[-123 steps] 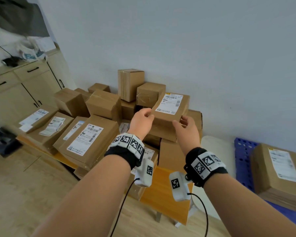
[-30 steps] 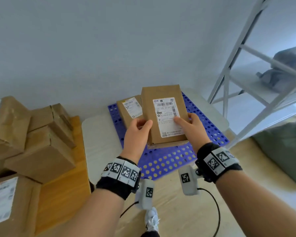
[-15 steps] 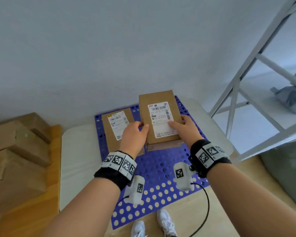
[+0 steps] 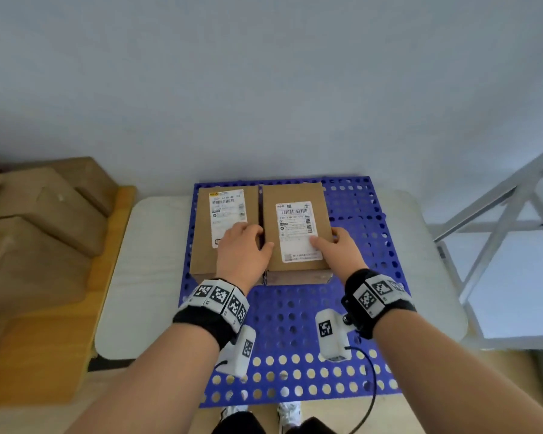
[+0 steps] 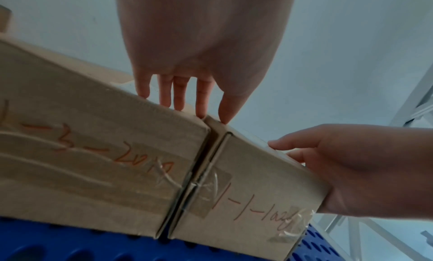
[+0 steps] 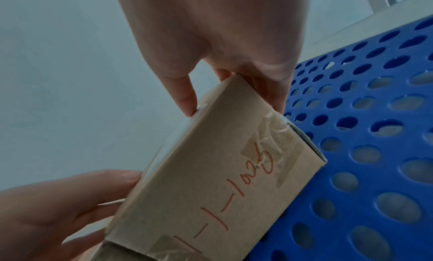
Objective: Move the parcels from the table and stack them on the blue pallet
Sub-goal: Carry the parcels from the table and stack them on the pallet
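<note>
Two brown parcels lie side by side at the back of the blue pallet (image 4: 295,324). The right parcel (image 4: 295,192) carries a white label and red writing on its near end (image 6: 222,172); its bottom rests on the pallet. My right hand (image 4: 332,242) pinches its right edge, thumb on top and fingers down the side (image 6: 271,98). My left hand (image 4: 257,242) lies over the seam with straight fingers on the left parcel (image 4: 204,245) and the thumb touching the right parcel's corner (image 5: 225,120).
More brown parcels (image 4: 44,214) are piled on the wooden table (image 4: 44,355) at the left. The pallet sits on a pale low platform (image 4: 144,261) against the wall. A grey metal frame (image 4: 498,230) stands at the right. My shoes (image 4: 289,415) are at the pallet's near edge.
The labelled parcel has come down from mid-air onto the pallet, right beside the first parcel. My left hand's fingers have straightened over the seam, and the view now looks more steeply down.
</note>
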A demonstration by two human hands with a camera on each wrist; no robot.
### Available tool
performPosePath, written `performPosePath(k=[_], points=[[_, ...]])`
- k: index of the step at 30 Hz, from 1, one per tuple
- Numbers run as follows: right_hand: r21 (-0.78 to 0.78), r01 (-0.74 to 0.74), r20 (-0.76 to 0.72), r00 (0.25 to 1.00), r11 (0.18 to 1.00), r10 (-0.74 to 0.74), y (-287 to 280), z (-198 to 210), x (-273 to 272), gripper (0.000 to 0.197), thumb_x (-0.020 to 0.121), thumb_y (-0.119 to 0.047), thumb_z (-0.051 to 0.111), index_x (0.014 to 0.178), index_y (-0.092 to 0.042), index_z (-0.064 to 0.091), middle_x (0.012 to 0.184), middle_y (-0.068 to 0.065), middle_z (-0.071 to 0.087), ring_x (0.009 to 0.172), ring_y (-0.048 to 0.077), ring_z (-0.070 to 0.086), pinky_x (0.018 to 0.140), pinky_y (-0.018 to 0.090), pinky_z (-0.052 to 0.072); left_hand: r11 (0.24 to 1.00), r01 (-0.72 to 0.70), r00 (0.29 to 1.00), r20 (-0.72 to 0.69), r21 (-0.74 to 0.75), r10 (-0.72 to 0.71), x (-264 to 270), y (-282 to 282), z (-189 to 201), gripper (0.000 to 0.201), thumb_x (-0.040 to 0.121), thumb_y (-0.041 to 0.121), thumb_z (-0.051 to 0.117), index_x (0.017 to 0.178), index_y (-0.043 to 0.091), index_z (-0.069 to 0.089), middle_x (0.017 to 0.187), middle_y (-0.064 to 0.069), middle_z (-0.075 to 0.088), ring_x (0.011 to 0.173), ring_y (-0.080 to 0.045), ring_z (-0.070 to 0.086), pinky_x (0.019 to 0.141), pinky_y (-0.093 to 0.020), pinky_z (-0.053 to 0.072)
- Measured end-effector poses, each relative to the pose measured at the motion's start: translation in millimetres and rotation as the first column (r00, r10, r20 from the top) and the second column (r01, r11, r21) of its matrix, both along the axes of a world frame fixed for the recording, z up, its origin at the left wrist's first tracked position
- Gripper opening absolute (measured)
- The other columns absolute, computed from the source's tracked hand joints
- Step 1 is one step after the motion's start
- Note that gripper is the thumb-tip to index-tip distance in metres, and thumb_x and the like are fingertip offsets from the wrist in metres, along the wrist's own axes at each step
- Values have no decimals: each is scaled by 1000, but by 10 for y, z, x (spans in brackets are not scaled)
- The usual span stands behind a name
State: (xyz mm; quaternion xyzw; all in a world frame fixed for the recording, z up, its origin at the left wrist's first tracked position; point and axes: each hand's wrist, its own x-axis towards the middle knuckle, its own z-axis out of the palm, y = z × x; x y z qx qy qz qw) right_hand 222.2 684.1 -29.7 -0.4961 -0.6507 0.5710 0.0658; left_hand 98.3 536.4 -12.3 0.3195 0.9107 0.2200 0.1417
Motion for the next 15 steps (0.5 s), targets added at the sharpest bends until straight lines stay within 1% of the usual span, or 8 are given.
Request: performPosePath(k=[1, 2, 3, 5, 6, 10, 12, 15], points=[[-8, -6, -6, 1000, 1000, 6, 12, -22, 9, 53, 92, -30, 65, 138, -13, 44, 132, 5, 57, 106, 22, 61, 91, 39, 51, 1000, -6, 1000, -9, -11, 6, 7, -2, -23, 48, 94, 42, 57, 135, 19, 51, 141, -5, 46, 131, -23, 40, 111, -38, 31], [-15, -13, -13, 1000, 1000, 13, 21, -45, 16, 55, 92, -30, 65, 140, -14, 42, 133, 4, 56, 106, 22, 60, 91, 39, 51, 999, -10, 1000, -12, -46, 9, 9, -8, -49, 55, 93, 45, 56, 141, 20, 45, 150, -6, 39, 138, -24, 33, 116, -41, 25], [-18, -24, -23, 999, 1000, 24, 32, -63, 19, 58, 92, -30, 66, 142, -17, 40, 133, 3, 56, 107, 22, 61, 92, 40, 52, 995, -10, 1000, -9, -98, 9, 4, -13, -74, 62, 94, 49, 53, 147, 23, 37, 158, -7, 27, 146, -25, 21, 120, -44, 15], [-15, -50, -42, 998, 999, 50, 44, -82, 17, 59, 92, -30, 66, 144, -21, 39, 132, 0, 58, 107, 21, 62, 95, 43, 52, 980, 11, 1000, 21, -197, -7, -12, -19, -119, 71, 95, 57, 45, 155, 27, 21, 165, -4, 6, 151, -24, 0, 121, -48, -1], [-9, -64, -45, 997, 998, 63, 48, -91, 13, 59, 92, -31, 66, 144, -22, 39, 132, -1, 59, 108, 20, 63, 96, 43, 52, 975, 26, 999, 36, -221, -18, -18, -20, -139, 72, 95, 59, 42, 156, 29, 17, 165, -3, 1, 151, -24, -5, 120, -49, -4], [49, -138, -26, 990, 989, 139, 37, -103, -3, 63, 94, -37, 62, 148, -21, 35, 137, -2, 57, 114, 20, 60, 98, 43, 51, 970, 48, 998, 36, -238, -41, -28, -29, -184, 70, 97, 59, 38, 156, 30, 14, 165, -3, -2, 151, -23, -7, 121, -51, -5], [64, -152, -9, 988, 986, 153, 14, -110, -6, 66, 95, -39, 60, 151, -20, 30, 138, -1, 56, 116, 20, 59, 98, 41, 51, 965, 57, 998, 25, -254, -53, -36, -37, -202, 70, 98, 59, 36, 156, 30, 13, 165, -3, -2, 151, -23, -7, 121, -51, -5], [61, -149, -9, 989, 987, 150, 25, -103, -2, 67, 96, -38, 60, 152, -19, 29, 139, -3, 54, 117, 20, 59, 97, 39, 51, 966, 56, 998, 38, -254, -48, -30, -21, -192, 69, 98, 58, 36, 156, 30, 13, 165, -3, -3, 151, -23, -8, 120, -51, -7]])
